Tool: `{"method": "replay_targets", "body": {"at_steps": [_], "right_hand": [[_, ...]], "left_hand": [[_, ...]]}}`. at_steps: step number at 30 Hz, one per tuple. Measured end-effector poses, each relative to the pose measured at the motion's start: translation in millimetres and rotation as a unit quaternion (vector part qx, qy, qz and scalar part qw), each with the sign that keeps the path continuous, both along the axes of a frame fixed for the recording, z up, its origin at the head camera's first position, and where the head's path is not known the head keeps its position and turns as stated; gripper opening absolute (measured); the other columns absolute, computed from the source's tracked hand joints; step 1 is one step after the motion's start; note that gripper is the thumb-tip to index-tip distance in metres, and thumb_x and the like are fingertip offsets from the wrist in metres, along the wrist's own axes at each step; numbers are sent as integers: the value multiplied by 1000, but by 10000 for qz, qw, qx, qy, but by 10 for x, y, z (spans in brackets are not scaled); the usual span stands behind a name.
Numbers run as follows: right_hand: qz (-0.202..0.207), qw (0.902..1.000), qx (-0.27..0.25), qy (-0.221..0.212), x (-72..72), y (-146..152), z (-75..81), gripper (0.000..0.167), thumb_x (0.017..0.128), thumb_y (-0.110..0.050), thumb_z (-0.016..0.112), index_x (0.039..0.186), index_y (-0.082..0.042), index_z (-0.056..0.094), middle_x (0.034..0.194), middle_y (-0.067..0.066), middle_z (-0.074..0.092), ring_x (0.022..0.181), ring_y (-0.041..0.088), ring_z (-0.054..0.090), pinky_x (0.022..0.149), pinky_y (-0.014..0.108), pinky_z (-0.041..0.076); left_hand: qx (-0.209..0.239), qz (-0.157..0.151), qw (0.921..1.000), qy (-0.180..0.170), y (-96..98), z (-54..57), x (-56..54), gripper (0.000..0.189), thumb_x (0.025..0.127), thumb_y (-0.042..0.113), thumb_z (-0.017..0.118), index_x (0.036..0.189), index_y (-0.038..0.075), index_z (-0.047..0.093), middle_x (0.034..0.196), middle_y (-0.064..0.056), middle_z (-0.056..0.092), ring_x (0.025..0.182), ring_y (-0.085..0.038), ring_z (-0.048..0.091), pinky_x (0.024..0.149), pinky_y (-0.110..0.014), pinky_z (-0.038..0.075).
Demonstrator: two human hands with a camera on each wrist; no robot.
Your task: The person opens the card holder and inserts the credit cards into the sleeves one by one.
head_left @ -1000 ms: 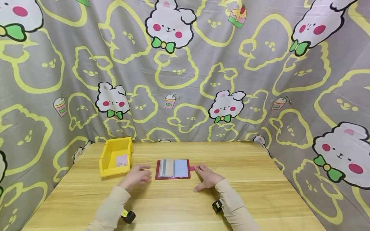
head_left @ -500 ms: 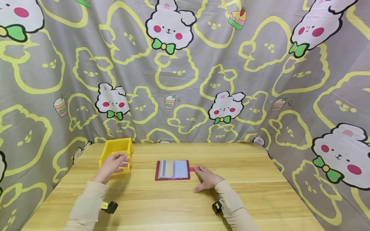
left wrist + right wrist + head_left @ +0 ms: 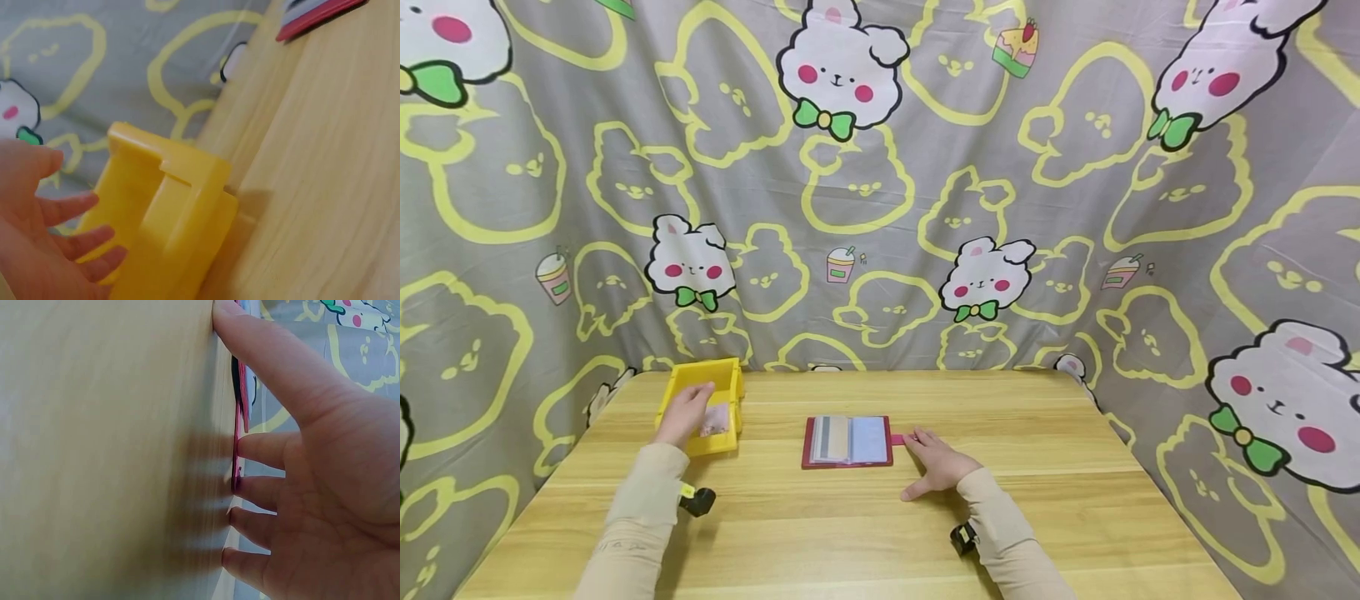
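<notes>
My left hand is over the yellow bin, its fingers loosely bent and nothing held in them. In the left wrist view these fingers are spread in front of the bin's wall. A small pinkish printed card lies inside the bin, partly covered by the hand. A red card holder is open flat on the table, showing clear sleeves. My right hand rests its fingertips on the table, two of them on the holder's pink strap.
The wooden table reaches back to a grey curtain with rabbit prints, which also hangs along both sides. A black wrist camera is under the left forearm, another black camera beside the right one.
My left hand has moved left from beside the card holder to over the yellow bin, then reached slightly farther into it. The right hand and the card holder have stayed put.
</notes>
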State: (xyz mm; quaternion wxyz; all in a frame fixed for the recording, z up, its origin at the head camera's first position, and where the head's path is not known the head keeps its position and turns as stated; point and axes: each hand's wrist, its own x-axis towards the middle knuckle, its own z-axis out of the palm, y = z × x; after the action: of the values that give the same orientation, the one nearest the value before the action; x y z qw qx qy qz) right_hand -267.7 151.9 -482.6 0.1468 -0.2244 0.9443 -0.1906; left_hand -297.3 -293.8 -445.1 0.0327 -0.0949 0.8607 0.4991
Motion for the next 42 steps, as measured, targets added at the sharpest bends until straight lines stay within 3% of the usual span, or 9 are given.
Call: {"method": "replay_targets", "body": {"at_steps": [8,11,15,18,26,30,39,41,42], "right_hand": [[-31,10000,21,-8,-10,1,12,105,72,-41,84,152,-2,29,159,26,20,147,45,17,118,59,25],[-17,10000,12,27,-17,1,15,105,72,-41,84,152,-1,29,159,26,20,147,46,17,118,59,25],[12,10000,22,29,-14,-4,18,105,73,-41,84,152,0,29,159,27,19,147,47,17,117,60,25],[14,10000,36,3,-4,-10,13,105,73,-41,84,152,-1,28,159,27,19,147,46,18,117,60,25],[45,10000,3,43,2,-10,-9,104,73,-41,84,152,0,28,159,28,20,147,47,18,118,59,25],[41,10000,-19,37,2,-6,-19,105,73,-41,84,152,0,28,159,28,19,147,47,18,118,59,24],[12,10000,-12,26,3,1,-18,105,73,-41,84,152,-1,28,159,27,19,147,47,18,118,60,24],[34,10000,-12,40,3,2,-17,104,73,-41,84,152,0,29,159,28,19,147,47,18,118,60,24],[45,10000,-16,42,3,4,-18,104,73,-41,84,152,0,29,159,28,19,146,47,18,118,60,24]], "left_hand": [[-135,-75,9982,-574,-86,-55,-177,78,103,51,19,153,-7,7,158,-32,7,146,-49,10,120,-59,17],[291,79,9971,-701,-97,-63,-234,76,103,49,20,153,-6,5,159,-29,4,148,-46,8,121,-56,15],[1363,570,9856,-819,-108,-91,-269,73,103,47,24,155,3,0,163,-21,-1,149,-37,12,117,-47,33],[1709,829,9788,-771,-102,-118,-266,72,103,45,26,156,5,-1,163,-19,-1,149,-36,13,107,-40,44],[1773,1335,9730,-631,-58,-188,-263,70,101,47,29,157,8,10,164,-17,5,150,-38,13,119,-45,29],[1825,1514,9704,-464,-37,-210,-254,72,101,49,32,157,8,12,164,-17,10,149,-38,16,120,-47,28],[1319,1946,9720,-7,53,-253,-258,70,101,49,32,149,-2,32,150,-25,37,130,-33,38,115,-50,33],[1280,1964,9721,67,58,-264,-256,69,102,48,32,148,-3,34,148,-25,39,127,-32,40,113,-49,35],[1301,1981,9715,99,57,-269,-257,68,102,47,34,147,-3,36,141,-25,45,121,-30,44,107,-45,42]]}}
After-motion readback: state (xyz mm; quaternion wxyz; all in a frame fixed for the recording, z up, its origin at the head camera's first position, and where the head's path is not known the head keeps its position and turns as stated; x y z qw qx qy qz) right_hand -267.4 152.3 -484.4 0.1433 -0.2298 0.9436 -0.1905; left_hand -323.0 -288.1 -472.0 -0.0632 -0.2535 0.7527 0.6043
